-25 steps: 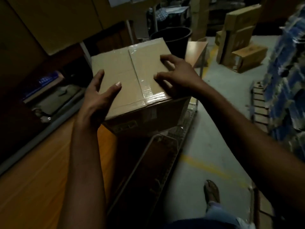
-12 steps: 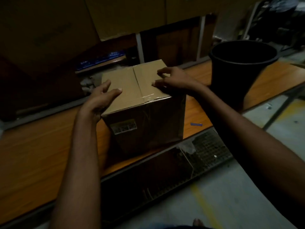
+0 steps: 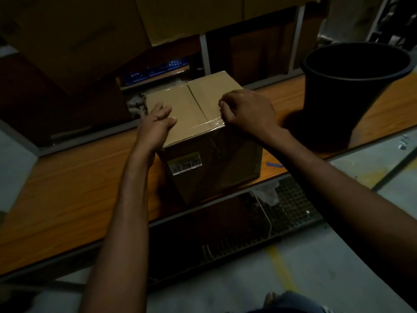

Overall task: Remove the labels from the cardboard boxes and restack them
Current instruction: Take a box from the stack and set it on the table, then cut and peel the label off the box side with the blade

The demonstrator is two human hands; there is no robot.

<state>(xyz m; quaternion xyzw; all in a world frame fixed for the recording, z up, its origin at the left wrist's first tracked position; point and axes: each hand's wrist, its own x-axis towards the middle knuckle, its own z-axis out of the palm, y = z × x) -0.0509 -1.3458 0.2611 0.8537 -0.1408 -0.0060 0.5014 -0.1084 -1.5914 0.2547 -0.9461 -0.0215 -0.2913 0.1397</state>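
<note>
A taped brown cardboard box (image 3: pixel 194 102) stands on the wooden table (image 3: pixel 67 188), one corner towards me. A pale printed label (image 3: pixel 184 163) is stuck on its shadowed front face, near the top. My left hand (image 3: pixel 155 125) rests on the left part of the lid with its fingers fairly straight. My right hand (image 3: pixel 248 111) lies on the right part of the lid by the tape seam, fingers curled under; I see nothing held in it.
A tall black bucket (image 3: pixel 352 91) stands on the table right of the box. A small blue strip (image 3: pixel 274 164) lies between them. Large cardboard boxes (image 3: pixel 74 41) fill the shelf behind. A wire mesh rack (image 3: pixel 288 206) sits below the table's front edge.
The box has come down onto the table beside the bucket. My right hand's fingers, spread on the lid before, have curled in. The left hand stays on the lid.
</note>
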